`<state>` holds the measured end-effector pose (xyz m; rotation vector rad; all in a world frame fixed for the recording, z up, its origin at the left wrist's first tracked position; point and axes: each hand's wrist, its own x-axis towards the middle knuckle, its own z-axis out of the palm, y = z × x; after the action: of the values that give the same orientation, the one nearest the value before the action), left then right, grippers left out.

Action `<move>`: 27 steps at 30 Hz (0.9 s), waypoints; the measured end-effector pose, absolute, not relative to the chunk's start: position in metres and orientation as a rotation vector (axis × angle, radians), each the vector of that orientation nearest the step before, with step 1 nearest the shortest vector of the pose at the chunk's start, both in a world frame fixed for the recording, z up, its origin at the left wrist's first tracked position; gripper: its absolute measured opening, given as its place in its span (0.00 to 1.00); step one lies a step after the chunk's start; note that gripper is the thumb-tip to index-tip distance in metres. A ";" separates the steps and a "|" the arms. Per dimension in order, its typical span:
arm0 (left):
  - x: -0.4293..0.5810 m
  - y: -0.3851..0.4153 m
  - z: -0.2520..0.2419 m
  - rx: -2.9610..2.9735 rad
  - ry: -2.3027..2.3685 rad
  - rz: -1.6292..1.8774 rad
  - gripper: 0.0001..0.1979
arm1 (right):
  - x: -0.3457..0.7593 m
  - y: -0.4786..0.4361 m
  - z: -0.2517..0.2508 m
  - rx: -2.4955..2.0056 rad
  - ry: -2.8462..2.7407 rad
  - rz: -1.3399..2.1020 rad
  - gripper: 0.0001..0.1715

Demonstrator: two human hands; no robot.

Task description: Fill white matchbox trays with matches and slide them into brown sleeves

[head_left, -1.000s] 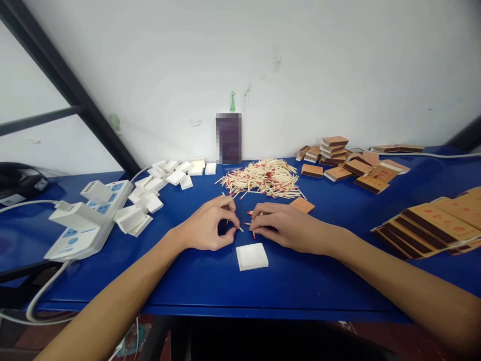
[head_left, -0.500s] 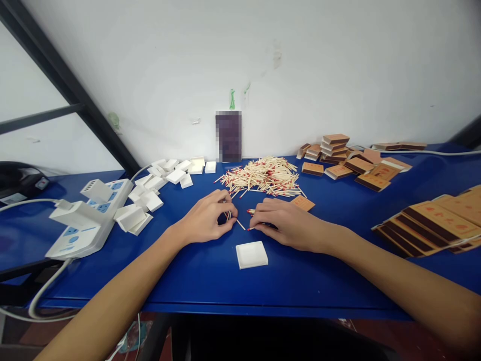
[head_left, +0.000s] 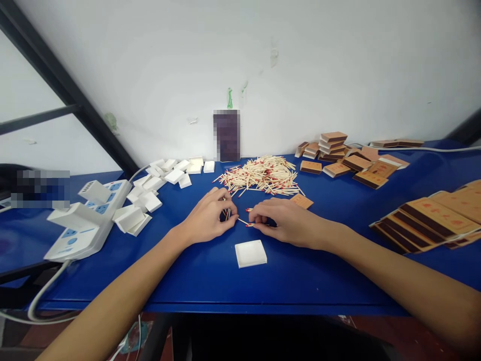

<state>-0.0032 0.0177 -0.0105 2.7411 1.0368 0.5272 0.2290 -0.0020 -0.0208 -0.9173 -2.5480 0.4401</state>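
My left hand is closed with matches between its thumb and fingers; pale sticks show in the curl of the hand. One match reaches from its fingertips toward my right hand. That hand is closed too, its fingers on red-tipped matches whose heads poke out at the left; the rest are hidden by the fingers. Just in front of both hands lies a white matchbox tray on the blue table. Behind them spreads a heap of loose matches with red heads.
Several white trays lie scattered at the left, near a power strip with plugs and cables. Orange matchbox sleeves are piled at the back right, and flattened-looking ones overlap at the right. A pixelated dark rectangle stands against the wall.
The match between my hands has tilted flatter, its end now at my right fingertips. My right fingers have curled slightly. The whole view has shifted a little.
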 end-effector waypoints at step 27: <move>-0.026 0.029 -0.003 2.859 1.035 0.422 0.10 | 0.225 -0.001 -0.028 -0.840 -2.502 0.293 0.09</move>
<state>-0.0262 0.0288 -0.0026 2.8591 1.0351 0.4221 0.2251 -0.0011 -0.0284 -0.8403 -2.5018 0.2934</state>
